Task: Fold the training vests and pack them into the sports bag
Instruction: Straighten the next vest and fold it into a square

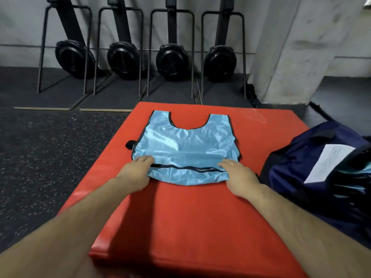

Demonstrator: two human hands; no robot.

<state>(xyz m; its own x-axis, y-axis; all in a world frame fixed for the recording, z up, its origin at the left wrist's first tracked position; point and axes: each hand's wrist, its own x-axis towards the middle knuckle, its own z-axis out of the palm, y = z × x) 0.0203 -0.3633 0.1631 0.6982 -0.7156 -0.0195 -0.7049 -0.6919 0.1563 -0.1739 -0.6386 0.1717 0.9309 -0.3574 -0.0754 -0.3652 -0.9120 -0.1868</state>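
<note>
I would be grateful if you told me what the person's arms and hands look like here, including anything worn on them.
The left forearm and the right forearm are bare as far as the picture's edge, with no sleeves showing. The left hand and the right hand wear no gloves. No watch, bracelet or ring shows on the wrists or the visible fingers.

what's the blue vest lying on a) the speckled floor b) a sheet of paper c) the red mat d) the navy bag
c: the blue vest lies on the red mat, left hand and right hand at its near end; the navy bag sits to the right.
</note>
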